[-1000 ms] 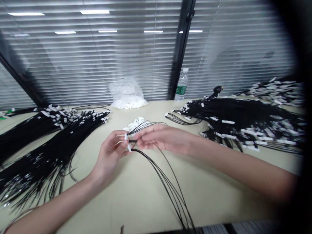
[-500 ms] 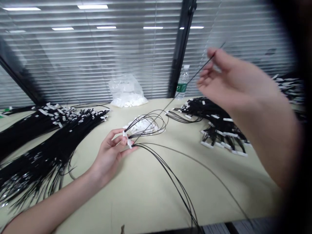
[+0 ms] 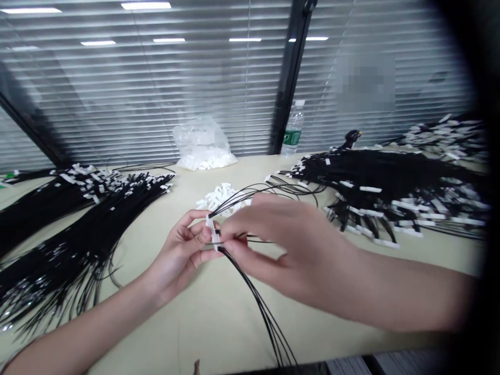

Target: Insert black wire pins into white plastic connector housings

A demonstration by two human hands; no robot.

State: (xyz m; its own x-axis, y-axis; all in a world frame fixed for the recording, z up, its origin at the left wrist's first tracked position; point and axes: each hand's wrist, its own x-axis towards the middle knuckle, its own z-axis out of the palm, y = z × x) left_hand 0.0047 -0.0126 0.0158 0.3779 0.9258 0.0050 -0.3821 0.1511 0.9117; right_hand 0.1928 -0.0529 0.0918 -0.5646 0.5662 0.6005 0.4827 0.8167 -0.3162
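Note:
Between the fingers and thumb of my left hand (image 3: 183, 250) is a white plastic connector housing (image 3: 213, 233), held tilted above the table. Several thin black wires (image 3: 260, 291) run from it, some looping to the right and others hanging toward the table's front edge. My right hand (image 3: 289, 245) is up against the housing, its thumb and forefinger pinched on a black wire (image 3: 230, 241) at the housing's face. Those fingers partly hide the wire's end. Just behind the hands lies a small heap of loose white connector housings (image 3: 219, 197).
Thick bundles of black wires (image 3: 86, 224) lie at the left. More wires with white connectors (image 3: 390, 172) are piled at the right. A clear bag of white parts (image 3: 205, 151) and a water bottle (image 3: 292, 130) stand at the back by the blinds (image 3: 156, 94).
My right hand has come down and left from its raised position to the connector housing. The wire it was pulling taut is no longer stretched up. My left hand still holds the housing, now turned slightly.

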